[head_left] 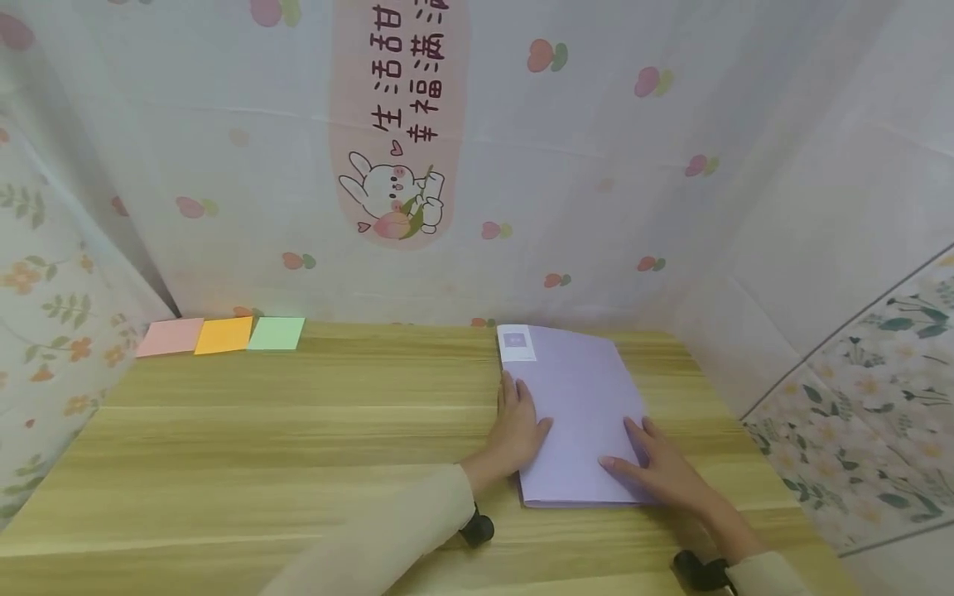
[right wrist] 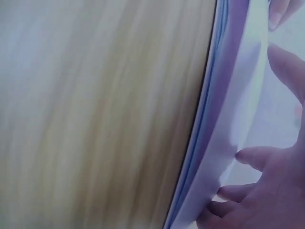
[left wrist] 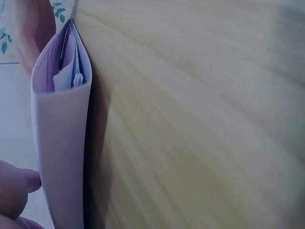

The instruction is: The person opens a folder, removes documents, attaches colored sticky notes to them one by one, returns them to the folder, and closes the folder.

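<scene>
A light purple folder (head_left: 574, 406) lies closed on the table, with a white label (head_left: 517, 342) at its upper left corner. My left hand (head_left: 516, 426) rests along the spine side, fingers stretched forward and thumb over the cover. At the opposite edge is my right hand (head_left: 666, 470), its thumb and index finger spread over the cover. Fingertips (right wrist: 245, 155) touch the cover's loose edge in the right wrist view. Through the folder's near end, the left wrist view shows pages (left wrist: 66, 76) inside. The undersides of both hands are partly hidden.
Pink (head_left: 170, 338), orange (head_left: 224, 335) and green sticky notes (head_left: 277, 333) lie in a row at the table's far left edge. A printed curtain (head_left: 596, 190) hangs behind the wood-grain table (head_left: 298, 430). Patterned cloth covers both sides.
</scene>
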{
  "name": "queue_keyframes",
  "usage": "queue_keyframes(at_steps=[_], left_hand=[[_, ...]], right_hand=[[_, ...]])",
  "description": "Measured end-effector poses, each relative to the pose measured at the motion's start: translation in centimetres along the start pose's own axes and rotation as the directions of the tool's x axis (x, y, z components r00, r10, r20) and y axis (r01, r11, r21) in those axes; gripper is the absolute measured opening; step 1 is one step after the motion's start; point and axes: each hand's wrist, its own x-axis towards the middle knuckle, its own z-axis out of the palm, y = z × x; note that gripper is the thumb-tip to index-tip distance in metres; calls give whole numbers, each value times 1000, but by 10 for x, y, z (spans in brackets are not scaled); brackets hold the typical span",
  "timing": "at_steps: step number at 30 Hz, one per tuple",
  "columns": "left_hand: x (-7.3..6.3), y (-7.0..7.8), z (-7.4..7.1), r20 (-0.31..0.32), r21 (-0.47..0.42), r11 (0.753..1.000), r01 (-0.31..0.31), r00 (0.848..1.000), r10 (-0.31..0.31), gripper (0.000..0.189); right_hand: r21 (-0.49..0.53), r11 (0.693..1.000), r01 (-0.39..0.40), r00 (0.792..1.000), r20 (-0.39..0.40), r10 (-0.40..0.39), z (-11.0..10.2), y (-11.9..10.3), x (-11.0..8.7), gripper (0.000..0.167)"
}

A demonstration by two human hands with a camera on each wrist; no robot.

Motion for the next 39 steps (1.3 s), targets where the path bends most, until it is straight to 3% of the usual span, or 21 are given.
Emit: queue_keyframes(at_steps=[9,20,25,30,36,39], left_hand=[[-10,-32,-42,9,4,1000,25,1000,-25,83],[-31,-74,-95,-12,-11,999,49,999,-50,84],[-33,-96,-114,-23,-1,998,56,998,-56,85],[-37,-110,-127,-30,-10,998,58,998,-59,85],[-41,-111,-130,-28,-47,997,58,998,-59,86],[-44,-110,-130,-37,0,999,53,998,-53,85]], right_hand=[[24,995,98,995,8,-98,15,-42,3,93],[75,988,133,987,78,-139,37,-96,11,97],[99,986,131,986,94,-140,48,-117,16,96],[118,983,142,986,75,-152,57,-131,20,97],[140,981,132,988,64,-142,61,-133,21,97],[145,979,144,986,64,-155,61,-132,21,96]])
